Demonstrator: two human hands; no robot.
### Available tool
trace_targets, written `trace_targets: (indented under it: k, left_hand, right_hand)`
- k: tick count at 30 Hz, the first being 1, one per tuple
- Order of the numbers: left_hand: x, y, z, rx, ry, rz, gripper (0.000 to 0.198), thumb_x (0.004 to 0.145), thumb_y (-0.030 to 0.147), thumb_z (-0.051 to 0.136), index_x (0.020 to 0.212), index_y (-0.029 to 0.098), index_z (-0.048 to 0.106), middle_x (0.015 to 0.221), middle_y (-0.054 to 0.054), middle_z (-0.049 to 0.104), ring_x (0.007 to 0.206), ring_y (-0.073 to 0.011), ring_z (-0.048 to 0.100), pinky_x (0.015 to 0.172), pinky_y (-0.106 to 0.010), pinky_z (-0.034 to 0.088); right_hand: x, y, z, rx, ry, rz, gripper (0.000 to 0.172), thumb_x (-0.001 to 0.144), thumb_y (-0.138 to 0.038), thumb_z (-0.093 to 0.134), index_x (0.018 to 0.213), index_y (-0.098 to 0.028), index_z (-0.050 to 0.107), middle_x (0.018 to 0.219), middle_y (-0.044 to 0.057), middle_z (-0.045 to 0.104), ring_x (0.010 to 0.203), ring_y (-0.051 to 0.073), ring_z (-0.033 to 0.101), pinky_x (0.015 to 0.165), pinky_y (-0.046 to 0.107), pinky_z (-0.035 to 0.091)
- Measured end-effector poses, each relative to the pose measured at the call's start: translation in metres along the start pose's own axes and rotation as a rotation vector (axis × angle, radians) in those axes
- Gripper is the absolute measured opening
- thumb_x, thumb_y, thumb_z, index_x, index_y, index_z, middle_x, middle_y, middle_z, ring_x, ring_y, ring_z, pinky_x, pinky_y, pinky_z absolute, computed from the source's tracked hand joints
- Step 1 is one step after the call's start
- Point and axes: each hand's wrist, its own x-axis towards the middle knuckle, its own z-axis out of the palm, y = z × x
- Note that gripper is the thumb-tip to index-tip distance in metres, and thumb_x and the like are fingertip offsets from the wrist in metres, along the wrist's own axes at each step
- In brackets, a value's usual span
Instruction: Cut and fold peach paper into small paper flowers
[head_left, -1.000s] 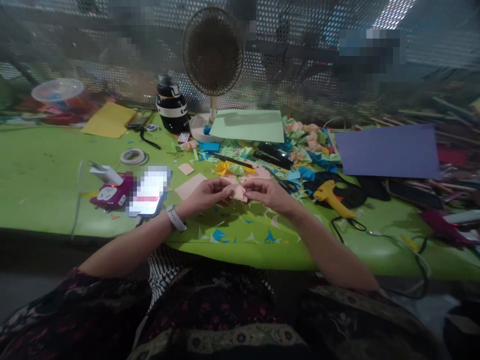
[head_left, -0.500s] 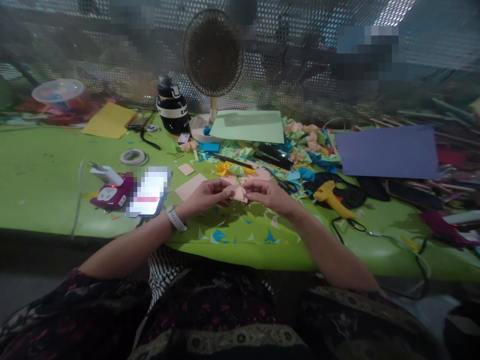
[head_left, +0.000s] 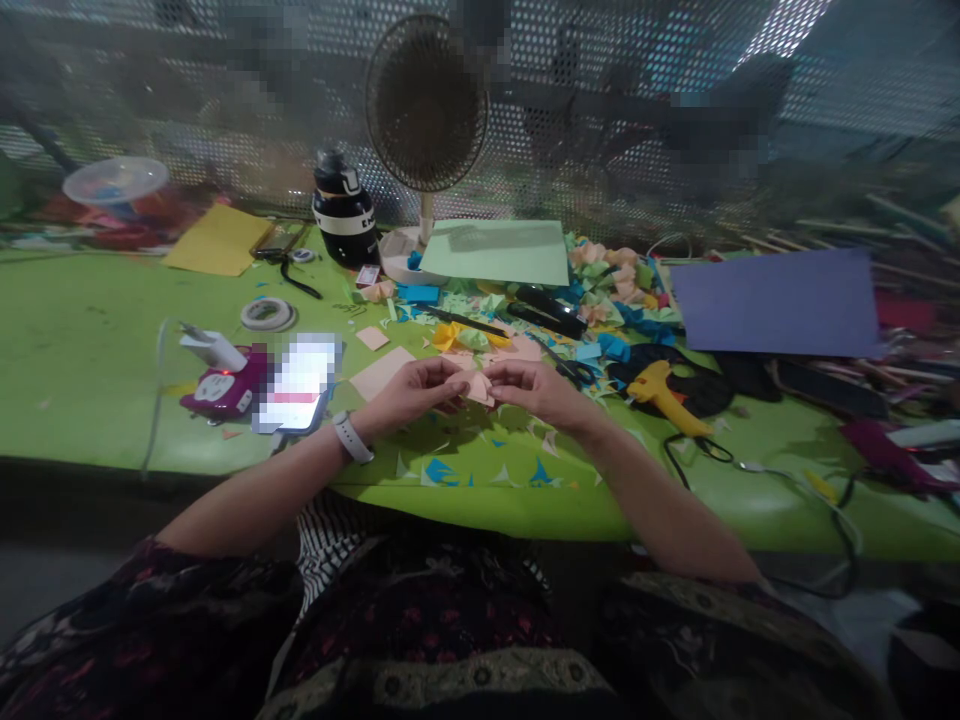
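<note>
My left hand (head_left: 414,390) and my right hand (head_left: 536,388) meet over the middle of the green table (head_left: 82,380). Both pinch a small folded piece of peach paper (head_left: 477,386) between their fingertips, just above the table top. A white band sits on my left wrist. Flat peach paper squares (head_left: 381,372) lie just left of my left hand. Small paper offcuts (head_left: 480,462) are scattered under my hands near the front edge.
A phone (head_left: 298,384) and a magenta device with a charger (head_left: 222,380) lie left. A yellow glue gun (head_left: 663,394), scissors (head_left: 571,368), purple sheet (head_left: 777,302), pale green sheet (head_left: 498,252), fan (head_left: 426,110), black bottle (head_left: 343,210), tape roll (head_left: 267,314) and folded paper pieces (head_left: 616,272) crowd the back.
</note>
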Motion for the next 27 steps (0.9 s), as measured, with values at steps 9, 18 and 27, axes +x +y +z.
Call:
trace_targets:
  k: [9,18,27]
  left_hand:
    - [0.001,-0.005,-0.002,-0.009,-0.009,0.023,0.028,0.082,0.037,0.075,0.094,0.014,0.064,0.084,-0.002,0.067,0.075,-0.0106,0.066,0.072,-0.025,0.055]
    - [0.002,-0.008,-0.003,-0.003,-0.022,0.024,0.028,0.082,0.036,0.074,0.094,0.014,0.064,0.084,-0.002,0.068,0.076,-0.0112,0.067,0.075,-0.027,0.057]
    - [0.003,-0.010,-0.002,0.013,-0.042,0.068,0.032,0.081,0.040,0.076,0.094,0.013,0.066,0.085,-0.002,0.067,0.074,-0.0104,0.066,0.072,-0.025,0.056]
  right_hand:
    - [0.000,-0.003,0.003,0.038,-0.023,-0.001,0.029,0.075,-0.032,0.075,0.099,-0.016,0.070,0.084,0.002,0.072,0.074,0.013,0.065,0.077,0.031,0.053]
    - [0.000,-0.004,0.006,-0.035,-0.018,-0.007,0.024,0.075,-0.029,0.070,0.096,-0.016,0.070,0.082,0.002,0.072,0.074,0.014,0.065,0.077,0.032,0.052]
    - [-0.002,-0.004,0.010,-0.146,0.027,-0.013,0.030,0.073,-0.031,0.065,0.098,-0.015,0.069,0.086,0.003,0.070,0.076,0.016,0.062,0.073,0.030,0.048]
